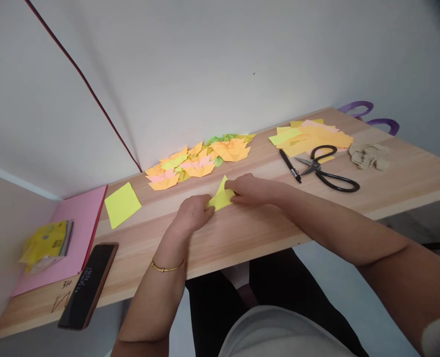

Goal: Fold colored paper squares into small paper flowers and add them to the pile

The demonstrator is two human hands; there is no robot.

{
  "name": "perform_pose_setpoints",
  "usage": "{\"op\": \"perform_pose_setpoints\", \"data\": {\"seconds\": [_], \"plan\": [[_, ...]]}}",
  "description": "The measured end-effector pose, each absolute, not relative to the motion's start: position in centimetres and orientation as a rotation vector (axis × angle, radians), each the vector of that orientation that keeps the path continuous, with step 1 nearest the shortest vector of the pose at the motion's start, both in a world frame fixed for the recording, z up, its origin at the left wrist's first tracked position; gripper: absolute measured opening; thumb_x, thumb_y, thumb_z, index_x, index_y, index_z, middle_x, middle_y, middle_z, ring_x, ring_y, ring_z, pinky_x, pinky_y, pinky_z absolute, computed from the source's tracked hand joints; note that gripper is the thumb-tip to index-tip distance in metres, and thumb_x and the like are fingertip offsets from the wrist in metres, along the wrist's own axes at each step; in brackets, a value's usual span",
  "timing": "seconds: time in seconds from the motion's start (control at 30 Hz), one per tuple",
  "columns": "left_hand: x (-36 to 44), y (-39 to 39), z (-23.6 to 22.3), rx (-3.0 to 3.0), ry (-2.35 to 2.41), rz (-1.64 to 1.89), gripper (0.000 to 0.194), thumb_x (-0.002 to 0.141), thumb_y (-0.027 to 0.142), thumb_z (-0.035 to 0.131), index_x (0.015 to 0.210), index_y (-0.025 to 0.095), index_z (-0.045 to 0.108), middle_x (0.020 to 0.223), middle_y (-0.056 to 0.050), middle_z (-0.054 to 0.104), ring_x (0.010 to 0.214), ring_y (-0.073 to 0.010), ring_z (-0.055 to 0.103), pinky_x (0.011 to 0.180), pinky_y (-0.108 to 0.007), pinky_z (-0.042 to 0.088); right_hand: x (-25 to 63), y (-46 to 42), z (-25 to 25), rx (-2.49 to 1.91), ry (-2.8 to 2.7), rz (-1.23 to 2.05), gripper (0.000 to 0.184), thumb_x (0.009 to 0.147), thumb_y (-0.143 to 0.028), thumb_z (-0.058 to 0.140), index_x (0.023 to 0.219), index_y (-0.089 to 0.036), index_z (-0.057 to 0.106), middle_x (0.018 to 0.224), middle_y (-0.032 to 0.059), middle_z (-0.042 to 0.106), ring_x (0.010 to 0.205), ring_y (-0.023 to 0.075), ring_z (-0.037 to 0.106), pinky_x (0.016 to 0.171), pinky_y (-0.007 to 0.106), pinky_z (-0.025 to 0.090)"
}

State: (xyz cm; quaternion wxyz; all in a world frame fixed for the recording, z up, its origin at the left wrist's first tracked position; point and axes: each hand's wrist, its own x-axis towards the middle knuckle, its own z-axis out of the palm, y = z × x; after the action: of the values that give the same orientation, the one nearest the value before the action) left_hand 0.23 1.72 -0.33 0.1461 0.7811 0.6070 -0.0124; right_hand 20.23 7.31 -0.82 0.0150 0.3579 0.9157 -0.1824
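Note:
Between my hands, just above or on the wooden table (242,233), is a folded yellow paper (220,199) with one pointed corner standing up. My left hand (193,214) pinches its left end, thumb toward me. My right hand (252,190) grips the right end with fingers closed over it; part of the paper is hidden there. Behind my hands lies a row of folded paper pieces (199,163) in orange, yellow, pink and green, with small dots drawn on them. To the left sits a stack of square yellow paper (123,205).
Right of my hands lie a black pen (290,166), black-handled scissors (318,167), a pile of loose paper pieces (312,136) and a crumpled beige cloth (369,156). At left are pink sheets (82,213), a yellow packet (48,243) and a phone (89,285) overhanging the front edge.

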Motion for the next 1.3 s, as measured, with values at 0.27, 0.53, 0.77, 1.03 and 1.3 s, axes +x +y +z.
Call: {"op": "perform_pose_setpoints", "data": {"seconds": [0.27, 0.53, 0.77, 1.03, 1.3], "plan": [[0.7, 1.7, -0.4, 2.245, 1.822, -0.136, 0.018, 0.079, 0.031, 0.046, 0.083, 0.020, 0.060, 0.082, -0.005, 0.066, 0.073, -0.0189, 0.057, 0.059, -0.027, 0.036, 20.1, 7.4, -0.8, 1.119, 2.832, -0.539, 0.011, 0.079, -0.025, 0.045, 0.088, -0.020, 0.047, 0.083, 0.0053, 0.063, 0.072, 0.0202, 0.055, 0.062, 0.027, 0.028], [-0.3, 1.7, -1.0, 2.300, 1.845, 0.073, 0.039, 0.076, 0.032, 0.058, 0.112, 0.022, 0.049, 0.091, -0.005, 0.059, 0.085, -0.0219, 0.054, 0.070, -0.032, 0.040, 20.3, 7.5, -0.8, 1.128, 2.841, -0.622, 0.021, 0.078, -0.025, 0.046, 0.099, -0.021, 0.048, 0.079, 0.0030, 0.063, 0.071, 0.0190, 0.056, 0.067, 0.028, 0.029], [-0.4, 1.9, -1.5, 2.653, 1.411, 0.227, 0.041, 0.077, 0.008, 0.049, 0.113, 0.027, 0.055, 0.098, -0.005, 0.054, 0.087, -0.0188, 0.046, 0.078, -0.033, 0.038, 20.8, 7.8, -0.9, 1.117, 2.835, -0.783, 0.040, 0.079, -0.027, 0.046, 0.119, -0.022, 0.042, 0.079, 0.0023, 0.063, 0.069, 0.0170, 0.055, 0.066, 0.027, 0.031], [-0.2, 1.7, -2.0, 2.735, 1.280, 0.135, 0.054, 0.077, 0.003, 0.041, 0.114, 0.038, 0.059, 0.090, -0.003, 0.051, 0.078, -0.0155, 0.043, 0.072, -0.030, 0.034, 21.0, 7.5, -0.1, 1.149, 2.796, -0.770, 0.038, 0.078, -0.029, 0.048, 0.116, -0.024, 0.045, 0.082, 0.0023, 0.063, 0.066, 0.0160, 0.054, 0.064, 0.027, 0.030], [0.5, 1.3, -1.2, 2.725, 1.344, 0.004, 0.049, 0.081, 0.009, 0.042, 0.117, 0.037, 0.057, 0.087, -0.003, 0.049, 0.076, -0.0173, 0.040, 0.068, -0.031, 0.030, 21.1, 7.9, -0.5, 1.133, 2.803, -0.749, 0.038, 0.077, -0.029, 0.049, 0.115, -0.024, 0.046, 0.085, 0.0031, 0.063, 0.069, 0.0168, 0.054, 0.064, 0.027, 0.031]]}}
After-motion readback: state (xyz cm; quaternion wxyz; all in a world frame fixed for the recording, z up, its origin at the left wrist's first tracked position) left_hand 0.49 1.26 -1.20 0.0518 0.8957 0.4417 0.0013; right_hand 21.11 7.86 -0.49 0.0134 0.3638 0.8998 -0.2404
